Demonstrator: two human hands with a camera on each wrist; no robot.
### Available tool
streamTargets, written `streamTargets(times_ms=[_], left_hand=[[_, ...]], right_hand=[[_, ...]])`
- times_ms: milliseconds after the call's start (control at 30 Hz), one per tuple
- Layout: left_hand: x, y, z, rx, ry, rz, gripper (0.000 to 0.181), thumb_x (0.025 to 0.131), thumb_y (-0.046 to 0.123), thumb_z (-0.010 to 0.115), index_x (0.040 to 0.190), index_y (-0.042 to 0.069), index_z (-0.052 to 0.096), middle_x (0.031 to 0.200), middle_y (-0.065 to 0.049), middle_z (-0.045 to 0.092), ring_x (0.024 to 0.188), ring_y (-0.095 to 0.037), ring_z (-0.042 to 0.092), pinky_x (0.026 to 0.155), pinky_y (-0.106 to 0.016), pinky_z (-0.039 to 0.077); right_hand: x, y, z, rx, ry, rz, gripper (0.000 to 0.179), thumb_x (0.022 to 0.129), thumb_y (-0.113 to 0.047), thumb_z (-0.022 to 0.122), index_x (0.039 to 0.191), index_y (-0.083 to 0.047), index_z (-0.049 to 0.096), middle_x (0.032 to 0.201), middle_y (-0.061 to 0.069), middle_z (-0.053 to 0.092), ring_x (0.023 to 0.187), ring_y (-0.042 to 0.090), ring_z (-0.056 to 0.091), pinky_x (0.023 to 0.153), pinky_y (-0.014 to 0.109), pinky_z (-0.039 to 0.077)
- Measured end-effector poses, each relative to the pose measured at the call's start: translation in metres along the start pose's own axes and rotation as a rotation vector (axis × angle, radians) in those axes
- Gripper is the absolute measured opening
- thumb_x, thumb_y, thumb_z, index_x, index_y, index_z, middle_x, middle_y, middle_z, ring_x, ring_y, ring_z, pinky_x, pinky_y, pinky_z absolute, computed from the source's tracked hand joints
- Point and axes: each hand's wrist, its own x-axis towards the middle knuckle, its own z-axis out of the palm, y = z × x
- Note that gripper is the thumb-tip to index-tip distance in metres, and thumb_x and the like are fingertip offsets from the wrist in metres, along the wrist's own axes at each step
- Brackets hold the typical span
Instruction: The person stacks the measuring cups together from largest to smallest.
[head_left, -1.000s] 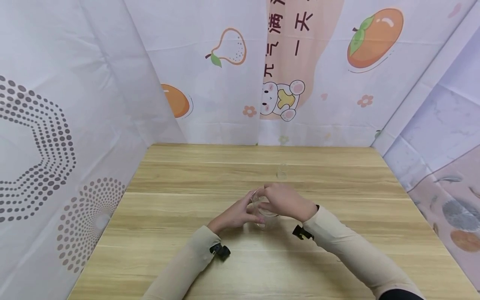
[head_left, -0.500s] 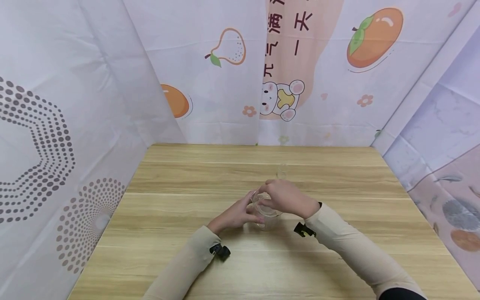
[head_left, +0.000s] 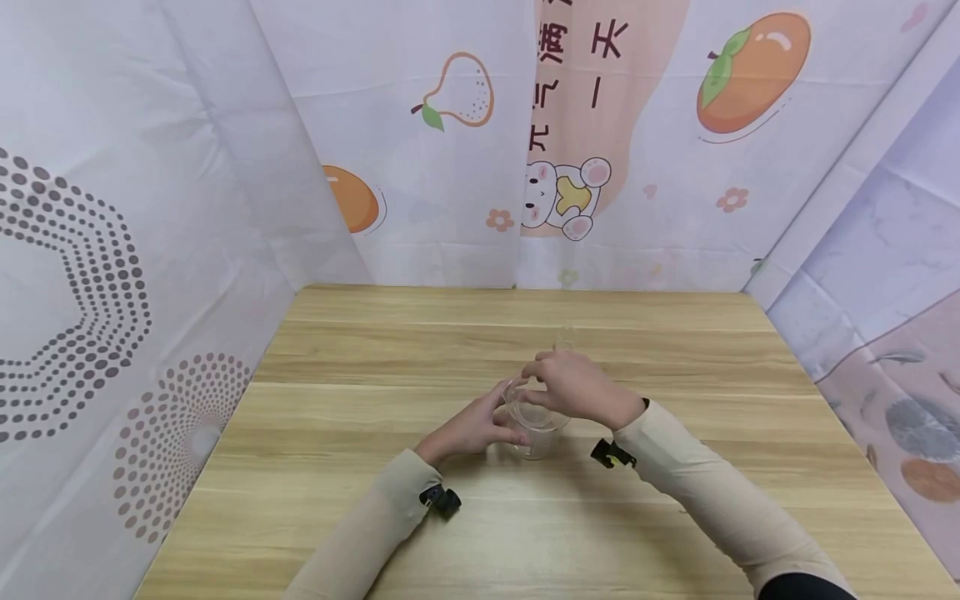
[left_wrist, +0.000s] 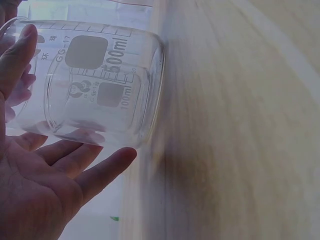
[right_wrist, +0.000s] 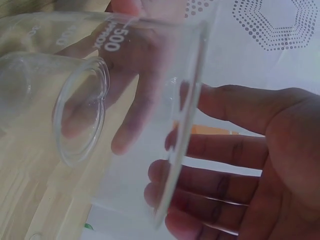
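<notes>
A clear glass 500 ml beaker (head_left: 542,443) stands on the wooden table, with my left hand (head_left: 465,432) curled round its left side. In the left wrist view the thumb (left_wrist: 20,55) lies across the beaker near its mouth, and the other fingers spread along the opposite side. Inside the large beaker sits a smaller 100 ml beaker (left_wrist: 75,117), its rim seen through the outer glass. My right hand (head_left: 573,387) is at the mouth of the large beaker. In the right wrist view its fingertips (right_wrist: 159,170) overlap the rim, apart from the small beaker.
A faint clear outline, apparently glass, lies on the wooden table (head_left: 375,342) behind the right hand (right_wrist: 295,135). Printed white curtains (head_left: 420,200) hang along the back and both sides.
The right hand has risen slightly and moved away and to the right, drawing back from the large beaker's mouth. The left hand has kept its place.
</notes>
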Motion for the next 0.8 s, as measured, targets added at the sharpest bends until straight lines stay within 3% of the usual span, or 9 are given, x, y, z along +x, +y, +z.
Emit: streamTargets(times_ms=[233,600,800], left_hand=[[0.0,0.001,-0.001,0.045,0.021,-0.014,0.094,0.083,0.038,0.076,0.154,0.039,0.014,0.161,0.0,0.026,0.134,-0.027,0.048,0.11,-0.05,0.039],[0.0,0.0,0.0,0.025,0.027,-0.014,0.095,0.082,0.037,0.078,0.155,0.032,0.017,0.158,-0.006,0.032,0.132,-0.029,0.05,0.108,-0.048,0.043],[0.0,-0.001,0.0,0.017,0.024,-0.024,0.094,0.083,0.036,0.077,0.155,0.031,0.017,0.157,-0.01,0.034,0.13,-0.03,0.052,0.106,-0.047,0.044]], right_hand=[[0.0,0.002,-0.005,0.032,0.027,-0.004,0.029,0.086,-0.031,0.074,0.1,-0.005,0.075,0.09,0.006,0.072,0.073,0.015,0.064,0.065,0.03,0.054],[0.001,0.006,-0.011,0.057,0.076,-0.02,0.031,0.089,-0.031,0.071,0.099,-0.002,0.075,0.088,0.009,0.071,0.071,0.015,0.064,0.063,0.028,0.054],[0.001,0.01,-0.013,0.093,0.073,0.014,0.036,0.088,-0.036,0.072,0.099,-0.002,0.075,0.089,0.009,0.072,0.079,0.02,0.068,0.069,0.032,0.057]])
